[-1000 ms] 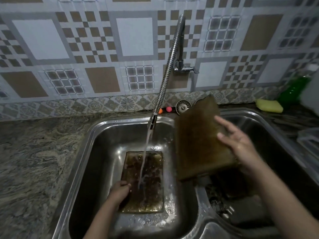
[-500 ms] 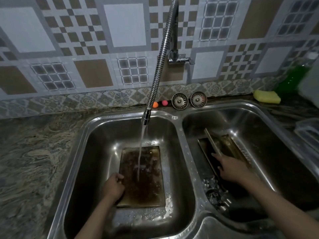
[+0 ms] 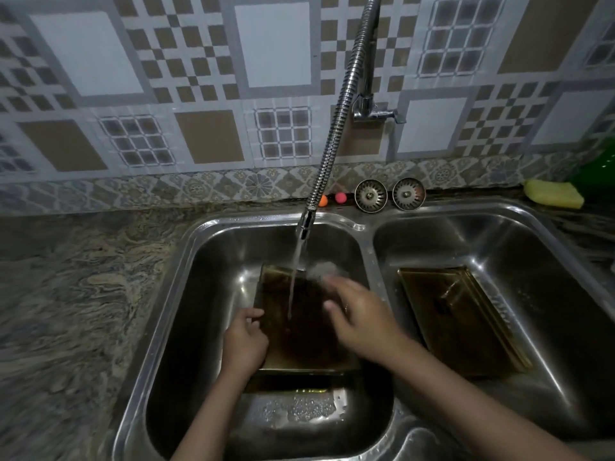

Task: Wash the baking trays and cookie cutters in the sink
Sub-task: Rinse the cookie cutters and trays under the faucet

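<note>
Trays in both sink basins (image 3: 366,224): left tray (image 3: 299,334) under tap water, left hand (image 3: 244,344) gripping its edge, right hand (image 3: 359,317) flat, blurred.

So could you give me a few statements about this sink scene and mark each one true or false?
1. Water runs from the faucet onto the baking tray in the left basin. True.
2. The right hand rests in the right basin. False: it is over the left basin's tray.
3. The left hand holds that tray's left edge. True.
4. The right basin holds nothing. False: a second baking tray lies there.
5. A yellow sponge lies on the counter at right. True.
</note>
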Demonstrator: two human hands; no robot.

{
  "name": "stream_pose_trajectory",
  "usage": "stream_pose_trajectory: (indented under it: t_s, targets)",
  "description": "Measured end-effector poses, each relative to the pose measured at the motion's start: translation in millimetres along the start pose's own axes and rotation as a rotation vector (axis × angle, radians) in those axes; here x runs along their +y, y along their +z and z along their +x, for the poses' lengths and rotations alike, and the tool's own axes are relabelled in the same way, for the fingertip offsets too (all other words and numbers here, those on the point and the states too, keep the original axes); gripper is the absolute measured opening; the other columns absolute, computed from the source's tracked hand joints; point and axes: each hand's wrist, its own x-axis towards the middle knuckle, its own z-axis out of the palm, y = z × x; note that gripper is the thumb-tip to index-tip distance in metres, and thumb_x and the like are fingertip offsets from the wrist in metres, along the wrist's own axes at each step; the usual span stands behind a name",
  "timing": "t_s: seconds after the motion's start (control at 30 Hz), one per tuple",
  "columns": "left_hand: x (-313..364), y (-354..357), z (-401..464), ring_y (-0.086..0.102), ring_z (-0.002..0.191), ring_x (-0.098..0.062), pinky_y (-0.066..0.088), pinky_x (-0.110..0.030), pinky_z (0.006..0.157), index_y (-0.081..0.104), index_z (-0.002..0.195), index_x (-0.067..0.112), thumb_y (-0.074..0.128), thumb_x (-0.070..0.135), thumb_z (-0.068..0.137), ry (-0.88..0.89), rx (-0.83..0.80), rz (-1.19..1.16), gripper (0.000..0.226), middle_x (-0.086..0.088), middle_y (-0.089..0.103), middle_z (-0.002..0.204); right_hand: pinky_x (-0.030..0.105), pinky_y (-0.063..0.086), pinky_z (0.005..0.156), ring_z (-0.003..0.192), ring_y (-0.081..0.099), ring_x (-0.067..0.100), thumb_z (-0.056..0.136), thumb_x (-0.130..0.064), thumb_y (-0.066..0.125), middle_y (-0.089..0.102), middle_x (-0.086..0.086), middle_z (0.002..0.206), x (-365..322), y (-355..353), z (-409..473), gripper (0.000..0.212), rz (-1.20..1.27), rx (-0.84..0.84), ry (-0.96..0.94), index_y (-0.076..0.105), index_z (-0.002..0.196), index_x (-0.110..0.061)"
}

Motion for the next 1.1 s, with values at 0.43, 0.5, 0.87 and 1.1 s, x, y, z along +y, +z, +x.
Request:
stream_pose_trajectory:
  t_s: [0.43, 0.5, 0.87, 1.1]
  targets:
    - [27.1, 17.1, -40.3, 0.055, 0.082, 0.004, 0.041, 0.0, 0.062, 0.058, 0.097, 0.017, 0.042, -0.002, 0.094, 0.167, 0.118, -0.281, 0.024, 0.011, 0.059, 0.092, 0.057, -0.007, 0.113, 0.146, -0.015, 0.029, 0.099, -0.047, 0.025, -0.013, 0.007, 0.159, -5.8, 43.7, 68.1, 0.069, -0.478, -0.468, 0.197, -0.004, 0.152, -0.014]
    - [27.0, 13.4, -33.7, 0.056, 0.085, 0.0, 0.042, -0.003, 0.066, 0.057, 0.096, 0.015, 0.043, -0.003, 0.094, 0.153, 0.193, -0.332, 0.023, 0.009, 0.059, 0.093, 0.054, -0.009, 0.113, 0.146, -0.013, 0.022, 0.1, -0.045, 0.027, -0.012, -0.001, 0.16, -17.4, 47.5, 54.3, 0.065, -0.407, -0.545, -0.047, -0.002, 0.152, -0.021]
    - [37.4, 12.3, -41.3, 0.054, 0.071, 0.0, 0.044, -0.008, 0.061, 0.058, 0.097, 0.019, 0.044, 0.002, 0.095, 0.186, 0.192, -0.335, 0.022, 0.004, 0.061, 0.088, 0.059, -0.005, 0.114, 0.148, -0.005, 0.019, 0.099, -0.044, 0.029, -0.003, -0.002, 0.161, -12.0, 42.1, 72.4, 0.062, -0.355, -0.412, -0.017, 0.004, 0.152, -0.023]
    - [31.7, 9.4, -43.2, 0.055, 0.067, -0.004, 0.046, -0.019, 0.062, 0.058, 0.096, 0.021, 0.046, 0.005, 0.095, 0.165, 0.173, -0.325, 0.02, 0.005, 0.062, 0.086, 0.062, -0.004, 0.113, 0.147, -0.01, 0.025, 0.095, -0.056, 0.026, -0.007, 0.004, 0.161, 14.1, 33.1, 90.3, 0.068, -0.463, -0.335, 0.217, 0.01, 0.152, -0.022]
